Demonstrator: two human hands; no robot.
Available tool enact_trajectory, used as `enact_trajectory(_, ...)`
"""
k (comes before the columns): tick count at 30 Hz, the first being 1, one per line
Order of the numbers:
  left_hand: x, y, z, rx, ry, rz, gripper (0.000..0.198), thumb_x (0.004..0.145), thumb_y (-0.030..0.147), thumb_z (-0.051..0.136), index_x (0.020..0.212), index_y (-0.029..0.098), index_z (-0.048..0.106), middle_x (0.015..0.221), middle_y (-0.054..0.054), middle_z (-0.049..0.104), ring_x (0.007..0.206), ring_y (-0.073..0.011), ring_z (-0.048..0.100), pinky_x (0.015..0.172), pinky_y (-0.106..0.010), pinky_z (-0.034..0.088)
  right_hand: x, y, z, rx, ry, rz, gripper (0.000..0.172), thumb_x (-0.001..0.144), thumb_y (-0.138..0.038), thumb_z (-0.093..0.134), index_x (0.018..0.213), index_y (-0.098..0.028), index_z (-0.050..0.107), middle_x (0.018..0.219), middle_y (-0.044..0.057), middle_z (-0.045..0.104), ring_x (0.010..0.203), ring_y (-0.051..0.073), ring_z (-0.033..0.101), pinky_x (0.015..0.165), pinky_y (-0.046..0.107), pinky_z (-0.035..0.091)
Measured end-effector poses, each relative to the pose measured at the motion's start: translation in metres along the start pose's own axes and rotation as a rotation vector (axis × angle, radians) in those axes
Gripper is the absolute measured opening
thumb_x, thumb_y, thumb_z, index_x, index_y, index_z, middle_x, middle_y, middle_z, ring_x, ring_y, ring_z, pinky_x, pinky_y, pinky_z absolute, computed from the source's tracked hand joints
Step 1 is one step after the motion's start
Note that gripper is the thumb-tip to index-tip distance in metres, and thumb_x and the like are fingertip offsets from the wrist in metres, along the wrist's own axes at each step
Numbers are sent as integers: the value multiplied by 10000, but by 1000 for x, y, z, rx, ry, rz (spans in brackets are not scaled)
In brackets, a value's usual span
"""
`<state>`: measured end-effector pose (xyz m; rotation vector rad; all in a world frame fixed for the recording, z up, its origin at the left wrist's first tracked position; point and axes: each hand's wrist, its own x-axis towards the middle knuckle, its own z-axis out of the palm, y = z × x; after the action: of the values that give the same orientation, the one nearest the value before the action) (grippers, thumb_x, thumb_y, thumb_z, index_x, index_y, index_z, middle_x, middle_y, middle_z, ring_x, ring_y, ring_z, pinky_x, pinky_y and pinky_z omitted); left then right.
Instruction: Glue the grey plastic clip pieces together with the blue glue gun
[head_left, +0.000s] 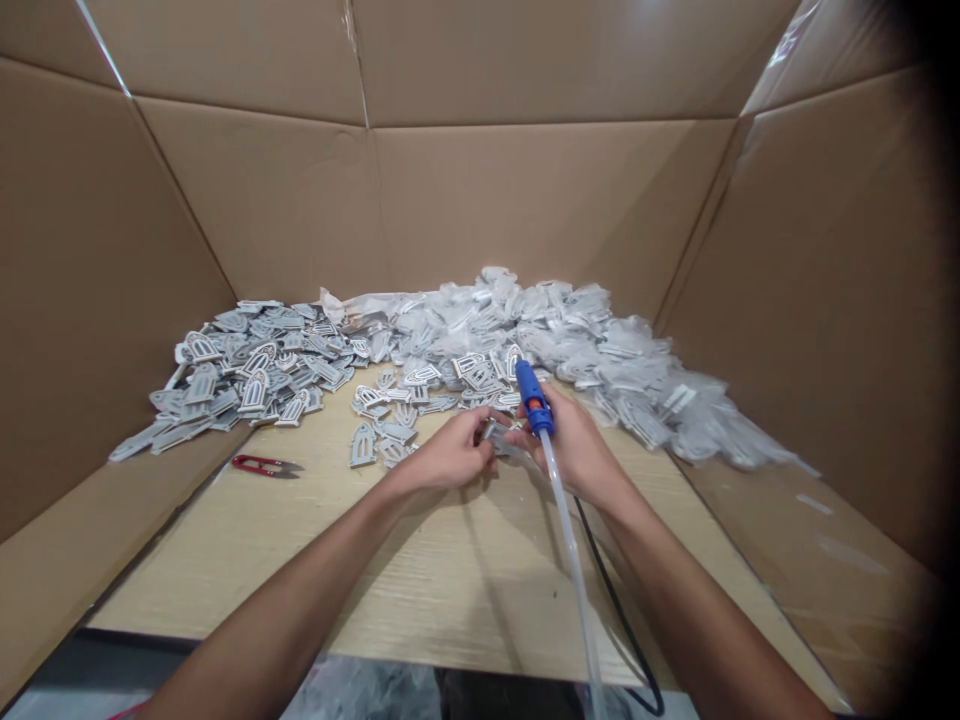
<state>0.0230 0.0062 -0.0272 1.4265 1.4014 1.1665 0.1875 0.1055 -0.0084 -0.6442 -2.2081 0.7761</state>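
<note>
My right hand (579, 450) is closed around a blue hot glue gun (533, 396), which has an orange trigger. A long translucent glue stick (566, 525) runs out of its back toward me. My left hand (454, 452) pinches a small grey piece (496, 434), partly hidden by the fingers, close to the right fingertips. Just beyond both hands lies a loose group of grey-and-white arched window-shaped pieces (363, 445), some of them overlapping.
A heap of bare arched pieces (255, 390) lies at the left. Pieces in clear plastic bags (637, 370) are piled along the back and right. Red thread snips (266, 466) rest on the wooden tabletop (247, 560). Cardboard walls (555, 200) surround it; a black cord (611, 590) trails rightward.
</note>
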Motion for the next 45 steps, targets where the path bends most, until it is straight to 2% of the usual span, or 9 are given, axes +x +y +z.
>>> enact_trajectory(13, 2, -9, 9, 20, 59, 50, 257, 962, 392, 577, 1065, 162, 626, 740, -37, 666, 645, -148, 647, 590, -226, 462, 0, -7, 4, -38, 43, 6, 242, 704, -268, 719, 858, -226, 537, 771, 8, 646, 666, 178, 551, 622, 277, 397)
enact_trajectory(19, 8, -2, -8, -107, 187, -49, 239, 941, 272, 600, 1145, 147, 615, 642, -36, 689, 530, -123, 597, 510, -199, 378, 4, 6, -7, -80, 125, 72, 262, 706, -292, 739, 886, -220, 563, 812, 26, 668, 666, 188, 563, 637, 300, 409)
enact_trajectory(24, 13, 10, -14, -339, 323, -79, 135, 897, 147, 631, 1019, 133, 574, 576, -53, 691, 469, -100, 564, 513, -194, 380, 5, 8, -6, 65, 86, 177, 250, 700, -283, 750, 892, -210, 607, 834, 31, 684, 671, 197, 598, 645, 317, 444)
enact_trajectory(29, 9, 14, -5, -398, 261, -77, 222, 868, 183, 714, 937, 167, 504, 666, -100, 749, 566, -163, 686, 597, -252, 505, 2, 5, 2, 168, 43, 113, 272, 705, -301, 770, 887, -216, 587, 807, 8, 655, 684, 191, 582, 641, 310, 447)
enact_trajectory(34, 4, 12, -11, -237, 149, -45, 358, 850, 328, 778, 1103, 126, 627, 803, -116, 775, 751, -223, 754, 701, -318, 576, 1, 7, 3, 190, 47, 64, 328, 715, -327, 786, 945, -201, 590, 820, 10, 649, 698, 182, 582, 645, 297, 455)
enact_trajectory(37, 6, 10, -18, -160, 110, 22, 268, 914, 362, 697, 968, 100, 689, 871, -142, 770, 832, -235, 759, 750, -322, 587, 1, 7, 2, 165, 49, 52, 298, 742, -324, 771, 961, -194, 617, 876, 39, 695, 717, 189, 617, 660, 297, 466)
enact_trajectory(39, 8, 10, -20, -214, 165, 16, 225, 964, 313, 617, 917, 98, 661, 903, -160, 765, 812, -228, 760, 757, -334, 595, 1, 8, 3, 118, 46, 77, 259, 752, -301, 758, 944, -195, 620, 878, 45, 710, 709, 190, 629, 657, 296, 466)
enact_trajectory(42, 11, 13, -19, -464, 293, -79, 140, 943, 132, 569, 1078, 100, 582, 977, -185, 762, 786, -237, 769, 775, -386, 611, 1, 9, 5, 80, 16, 107, 278, 740, -288, 766, 945, -194, 604, 869, 45, 715, 719, 206, 644, 668, 304, 477)
enact_trajectory(45, 12, 19, -15, -699, 336, -139, 501, 851, -30, 539, 1326, 87, 432, 1006, -195, 757, 835, -267, 777, 825, -438, 617, 1, 9, 7, 60, -30, 51, 291, 798, -377, 751, 989, -186, 643, 844, 36, 709, 731, 212, 630, 677, 307, 477)
